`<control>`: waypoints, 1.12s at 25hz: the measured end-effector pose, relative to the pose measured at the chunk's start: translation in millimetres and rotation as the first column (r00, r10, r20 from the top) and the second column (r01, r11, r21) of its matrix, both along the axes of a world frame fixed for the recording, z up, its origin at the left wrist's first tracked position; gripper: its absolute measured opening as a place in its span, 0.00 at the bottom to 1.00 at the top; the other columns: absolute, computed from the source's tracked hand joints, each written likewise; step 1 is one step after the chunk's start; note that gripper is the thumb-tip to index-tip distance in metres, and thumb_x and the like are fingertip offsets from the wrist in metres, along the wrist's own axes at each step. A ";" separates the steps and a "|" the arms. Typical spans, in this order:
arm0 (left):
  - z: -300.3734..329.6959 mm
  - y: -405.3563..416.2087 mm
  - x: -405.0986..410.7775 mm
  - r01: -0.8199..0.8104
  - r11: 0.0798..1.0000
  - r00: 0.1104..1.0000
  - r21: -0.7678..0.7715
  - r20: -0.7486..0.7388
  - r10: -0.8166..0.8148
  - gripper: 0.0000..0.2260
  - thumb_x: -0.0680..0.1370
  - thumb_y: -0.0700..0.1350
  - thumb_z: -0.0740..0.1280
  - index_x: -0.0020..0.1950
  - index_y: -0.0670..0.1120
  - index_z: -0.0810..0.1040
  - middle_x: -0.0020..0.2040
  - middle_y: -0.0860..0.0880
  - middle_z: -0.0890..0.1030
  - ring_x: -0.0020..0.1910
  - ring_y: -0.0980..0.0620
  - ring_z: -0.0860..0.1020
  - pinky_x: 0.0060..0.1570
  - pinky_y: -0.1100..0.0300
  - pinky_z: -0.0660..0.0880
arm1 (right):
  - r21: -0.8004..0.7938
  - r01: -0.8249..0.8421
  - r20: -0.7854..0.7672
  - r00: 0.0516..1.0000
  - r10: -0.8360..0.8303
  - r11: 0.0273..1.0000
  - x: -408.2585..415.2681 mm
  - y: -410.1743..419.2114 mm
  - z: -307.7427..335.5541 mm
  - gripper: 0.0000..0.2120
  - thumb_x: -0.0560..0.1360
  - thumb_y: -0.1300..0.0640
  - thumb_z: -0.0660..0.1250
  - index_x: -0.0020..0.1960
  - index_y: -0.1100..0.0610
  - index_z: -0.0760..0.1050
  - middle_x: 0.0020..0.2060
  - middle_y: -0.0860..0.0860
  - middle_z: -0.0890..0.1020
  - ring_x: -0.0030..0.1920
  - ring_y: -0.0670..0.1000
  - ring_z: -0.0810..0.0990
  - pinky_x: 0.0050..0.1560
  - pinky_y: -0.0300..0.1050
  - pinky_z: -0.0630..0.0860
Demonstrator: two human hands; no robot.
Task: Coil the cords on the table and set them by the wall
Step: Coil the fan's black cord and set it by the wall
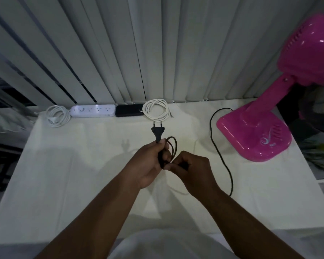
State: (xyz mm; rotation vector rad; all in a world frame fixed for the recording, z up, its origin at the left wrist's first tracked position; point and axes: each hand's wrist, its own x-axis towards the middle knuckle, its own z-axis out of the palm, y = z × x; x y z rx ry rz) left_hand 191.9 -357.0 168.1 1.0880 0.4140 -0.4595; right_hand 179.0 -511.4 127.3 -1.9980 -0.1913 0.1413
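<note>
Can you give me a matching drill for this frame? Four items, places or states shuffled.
Things:
1. black cord
2. white coil
3. power strip
4. pink fan

Places or states:
A. standing on the table's right side
B. partly looped in both hands
C. wound up, by the blinds, right of the black box
D. lying flat between a small coil and the black box

Pairs: 1-B, 2-C, 3-D, 4-A

A pink fan (254,135) stands right, vertical blinds (120,53) hang behind.
</note>
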 end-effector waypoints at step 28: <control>-7.0 -23.5 82.2 -0.124 0.992 0.983 -0.030 -0.137 0.118 0.12 0.82 0.46 0.55 0.43 0.44 0.73 0.25 0.52 0.70 0.18 0.60 0.61 0.15 0.68 0.56 | -0.207 0.010 -0.282 0.957 -0.070 0.978 146.5 -103.7 -42.4 0.18 0.81 0.44 0.60 0.45 0.53 0.82 0.25 0.43 0.76 0.26 0.42 0.73 0.34 0.40 0.68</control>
